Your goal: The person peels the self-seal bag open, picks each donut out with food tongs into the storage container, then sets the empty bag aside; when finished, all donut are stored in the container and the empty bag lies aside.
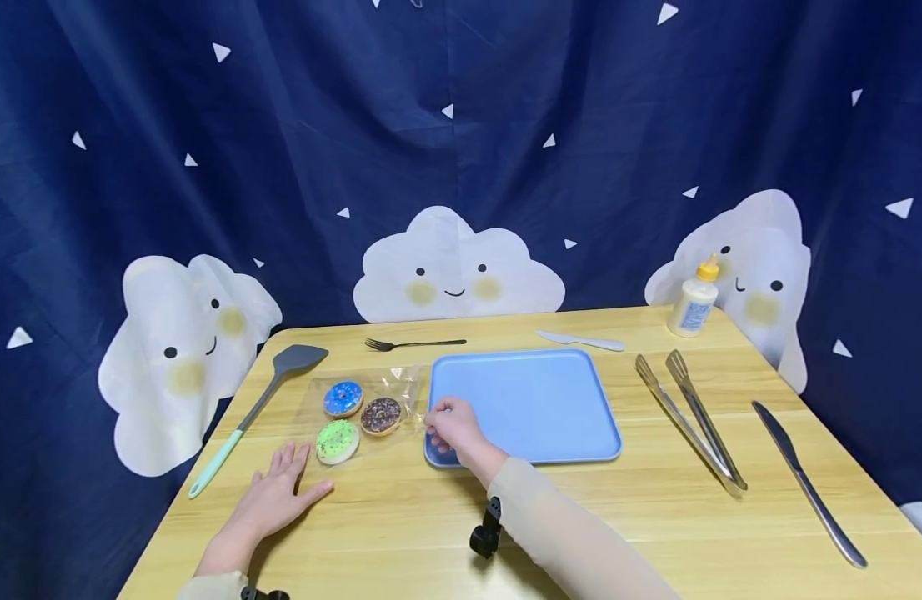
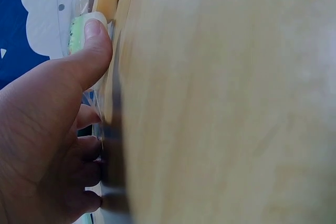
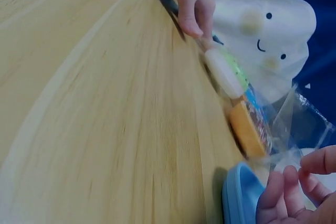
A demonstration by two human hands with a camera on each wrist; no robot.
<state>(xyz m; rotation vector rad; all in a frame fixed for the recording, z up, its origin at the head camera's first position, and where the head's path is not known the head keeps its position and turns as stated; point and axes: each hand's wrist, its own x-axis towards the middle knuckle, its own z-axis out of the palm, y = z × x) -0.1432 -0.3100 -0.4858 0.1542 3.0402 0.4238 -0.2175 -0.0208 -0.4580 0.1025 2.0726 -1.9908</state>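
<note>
A clear plastic bag lies flat with three toy donuts inside: one with blue icing, one chocolate brown, one green. My left hand rests with spread fingers at the bag's near left corner. In the left wrist view the thumb overlaps the green donut. Over the left rim of the blue tray, my right hand pinches the bag's right edge. The right wrist view shows the bag's film raised beside those curled fingers.
A spatula lies left, a fork and a white knife behind. To the right are metal tongs, a table knife and an upright glue bottle. A dark blue curtain hangs behind the wooden table.
</note>
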